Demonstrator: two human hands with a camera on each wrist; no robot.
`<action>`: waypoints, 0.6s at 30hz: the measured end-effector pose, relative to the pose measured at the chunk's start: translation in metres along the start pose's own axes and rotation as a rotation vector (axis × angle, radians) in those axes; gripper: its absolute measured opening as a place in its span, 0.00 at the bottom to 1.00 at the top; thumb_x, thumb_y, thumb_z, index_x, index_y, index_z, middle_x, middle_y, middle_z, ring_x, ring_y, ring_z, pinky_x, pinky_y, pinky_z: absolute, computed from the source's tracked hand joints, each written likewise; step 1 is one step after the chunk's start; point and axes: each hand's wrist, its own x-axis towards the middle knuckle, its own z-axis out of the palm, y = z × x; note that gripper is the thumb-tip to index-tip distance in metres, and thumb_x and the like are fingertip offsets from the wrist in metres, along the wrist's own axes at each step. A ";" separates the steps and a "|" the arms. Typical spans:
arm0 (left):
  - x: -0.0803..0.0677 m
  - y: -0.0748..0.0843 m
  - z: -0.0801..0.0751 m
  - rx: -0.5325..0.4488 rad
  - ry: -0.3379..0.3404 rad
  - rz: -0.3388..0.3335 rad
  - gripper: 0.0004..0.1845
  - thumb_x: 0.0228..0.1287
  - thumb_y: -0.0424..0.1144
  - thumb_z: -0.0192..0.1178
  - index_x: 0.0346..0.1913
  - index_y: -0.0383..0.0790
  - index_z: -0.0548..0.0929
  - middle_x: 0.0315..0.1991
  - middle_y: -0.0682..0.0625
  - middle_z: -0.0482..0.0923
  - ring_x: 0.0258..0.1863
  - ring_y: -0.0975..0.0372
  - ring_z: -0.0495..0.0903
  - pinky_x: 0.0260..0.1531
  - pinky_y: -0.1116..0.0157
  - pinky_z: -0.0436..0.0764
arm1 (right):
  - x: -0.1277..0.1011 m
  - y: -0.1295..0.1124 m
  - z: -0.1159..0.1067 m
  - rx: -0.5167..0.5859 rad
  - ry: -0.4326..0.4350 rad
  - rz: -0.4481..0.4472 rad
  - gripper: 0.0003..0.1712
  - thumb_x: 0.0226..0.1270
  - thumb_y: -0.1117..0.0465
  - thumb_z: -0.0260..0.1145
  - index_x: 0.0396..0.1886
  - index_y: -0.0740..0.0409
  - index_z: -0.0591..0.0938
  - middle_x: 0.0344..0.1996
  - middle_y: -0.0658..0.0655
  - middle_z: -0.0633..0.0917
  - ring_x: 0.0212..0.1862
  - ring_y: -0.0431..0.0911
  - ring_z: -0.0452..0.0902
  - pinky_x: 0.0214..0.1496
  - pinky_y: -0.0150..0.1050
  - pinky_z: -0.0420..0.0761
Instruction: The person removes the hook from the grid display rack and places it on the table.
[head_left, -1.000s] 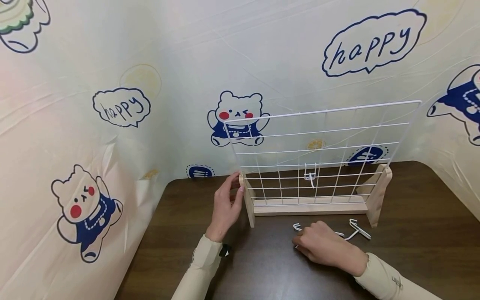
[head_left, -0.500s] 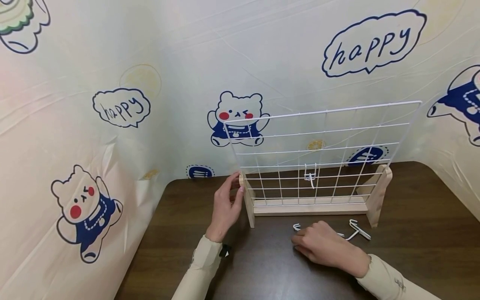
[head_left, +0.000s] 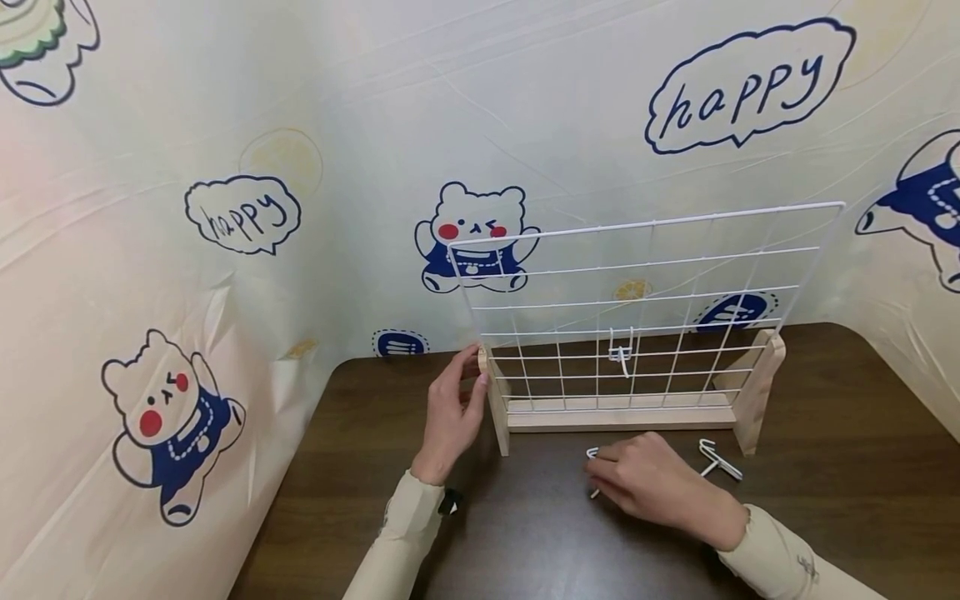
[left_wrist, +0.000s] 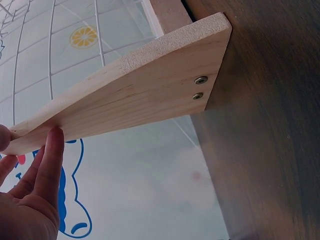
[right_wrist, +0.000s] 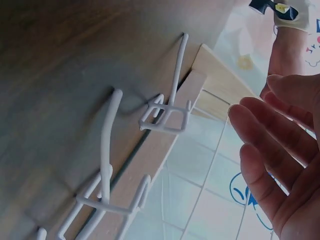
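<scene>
A white wire grid [head_left: 645, 283] stands upright in a wooden stand [head_left: 622, 414] on the dark table [head_left: 847, 433]. One white wire hook [head_left: 621, 353] hangs on the grid's lower part. My left hand [head_left: 452, 412] holds the top of the stand's left foot [left_wrist: 150, 95] between thumb and fingers [left_wrist: 50, 155]. My right hand [head_left: 648, 483] lies flat on the table in front of the stand, over loose white hooks. One hook end [head_left: 592, 454] pokes out by its fingertips. In the right wrist view its fingers [right_wrist: 270, 150] are straight and hold nothing, beside two hooks [right_wrist: 165, 112].
Another loose hook [head_left: 720, 460] lies to the right of my right hand, near the stand's right foot [head_left: 757, 387]. A printed cartoon cloth [head_left: 247, 217] forms the wall behind and to the left. The table's left edge [head_left: 300, 450] meets that cloth.
My right hand has slid slightly forward toward the stand and now covers more of the loose hooks. The left hand and the stand have not moved.
</scene>
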 end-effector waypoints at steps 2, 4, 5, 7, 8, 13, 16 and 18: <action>0.000 0.000 0.000 -0.007 0.004 0.003 0.23 0.79 0.41 0.58 0.72 0.46 0.74 0.59 0.44 0.84 0.52 0.51 0.88 0.38 0.56 0.92 | 0.001 0.001 -0.001 0.003 0.003 -0.001 0.26 0.85 0.46 0.44 0.29 0.45 0.81 0.22 0.40 0.83 0.22 0.35 0.79 0.18 0.32 0.70; 0.000 -0.001 0.000 -0.011 0.004 0.003 0.23 0.78 0.40 0.58 0.72 0.46 0.74 0.59 0.44 0.84 0.52 0.51 0.88 0.38 0.54 0.92 | 0.001 0.001 -0.002 0.007 0.008 0.000 0.28 0.85 0.45 0.41 0.30 0.45 0.82 0.23 0.40 0.83 0.22 0.35 0.80 0.18 0.32 0.70; 0.000 -0.001 0.000 -0.012 0.005 0.005 0.23 0.78 0.40 0.58 0.72 0.47 0.74 0.59 0.44 0.84 0.52 0.51 0.88 0.38 0.54 0.92 | 0.001 0.001 -0.002 0.007 0.011 0.001 0.29 0.85 0.45 0.40 0.30 0.45 0.82 0.23 0.40 0.84 0.22 0.35 0.80 0.18 0.32 0.69; 0.000 -0.001 0.000 -0.012 0.005 0.006 0.23 0.78 0.40 0.59 0.72 0.46 0.74 0.59 0.44 0.84 0.52 0.51 0.88 0.38 0.54 0.92 | 0.001 0.002 -0.003 0.004 0.016 0.005 0.29 0.85 0.45 0.40 0.31 0.45 0.83 0.24 0.40 0.84 0.23 0.35 0.81 0.18 0.31 0.69; 0.000 -0.001 0.000 -0.009 0.005 0.006 0.23 0.78 0.40 0.59 0.72 0.46 0.74 0.59 0.44 0.84 0.52 0.51 0.88 0.38 0.54 0.92 | 0.001 0.002 -0.003 0.001 0.018 0.006 0.29 0.85 0.45 0.41 0.31 0.45 0.84 0.24 0.40 0.85 0.23 0.35 0.81 0.18 0.31 0.69; 0.001 -0.001 0.001 -0.009 0.009 0.011 0.23 0.79 0.39 0.58 0.71 0.39 0.74 0.58 0.43 0.85 0.52 0.51 0.88 0.38 0.53 0.92 | 0.001 0.006 -0.007 0.002 0.024 0.026 0.06 0.72 0.54 0.68 0.34 0.46 0.87 0.26 0.40 0.85 0.24 0.36 0.81 0.19 0.33 0.74; 0.001 0.000 0.001 -0.015 0.011 0.012 0.23 0.79 0.38 0.58 0.71 0.38 0.74 0.58 0.43 0.85 0.52 0.51 0.88 0.38 0.53 0.92 | 0.001 0.009 -0.009 0.013 0.035 0.044 0.06 0.60 0.57 0.77 0.36 0.47 0.88 0.27 0.40 0.86 0.24 0.36 0.82 0.21 0.33 0.76; 0.001 0.001 0.000 -0.015 0.009 0.010 0.22 0.79 0.39 0.58 0.71 0.40 0.74 0.58 0.43 0.85 0.52 0.51 0.88 0.38 0.53 0.92 | 0.000 0.011 -0.011 0.016 0.048 0.050 0.04 0.62 0.56 0.76 0.36 0.46 0.88 0.27 0.40 0.86 0.24 0.36 0.82 0.20 0.33 0.75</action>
